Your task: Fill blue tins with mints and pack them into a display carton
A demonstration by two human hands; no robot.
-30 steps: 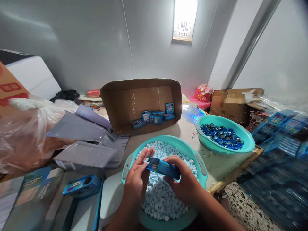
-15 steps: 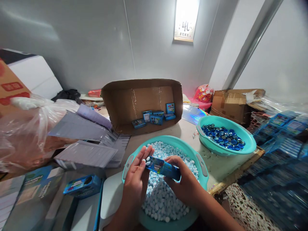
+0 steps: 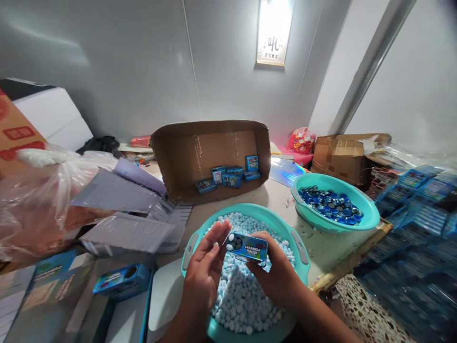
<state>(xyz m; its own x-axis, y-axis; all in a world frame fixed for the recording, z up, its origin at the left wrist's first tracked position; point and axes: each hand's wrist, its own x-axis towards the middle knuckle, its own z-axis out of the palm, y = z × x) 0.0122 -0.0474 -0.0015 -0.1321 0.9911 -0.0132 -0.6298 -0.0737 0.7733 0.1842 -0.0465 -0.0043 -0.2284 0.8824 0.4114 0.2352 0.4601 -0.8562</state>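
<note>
The blue CARAMELO MACIZO box (image 3: 253,248) lies between the two hands, over the turquoise bowl (image 3: 257,209) full of pale candies (image 3: 243,297). Its long side runs mostly left to right, and its right end dips a little to the near side. The right hand (image 3: 280,274) is the nearer one, because it has that right end. Its fingers (image 3: 263,237) are pinched on the box, with the thumb on the near side and the others on the far side. The left end of the box sticks out free and points at the left hand (image 3: 204,267). That hand is open, with its palm turned toward the box and its fingers reaching up and away. So the box is just right of the left fingers; if they touch it, I cannot tell. Two white candies (image 3: 230,242) sit at the left end of the box, near the left fingers. I cannot tell if they are inside it or at its edge.
</note>
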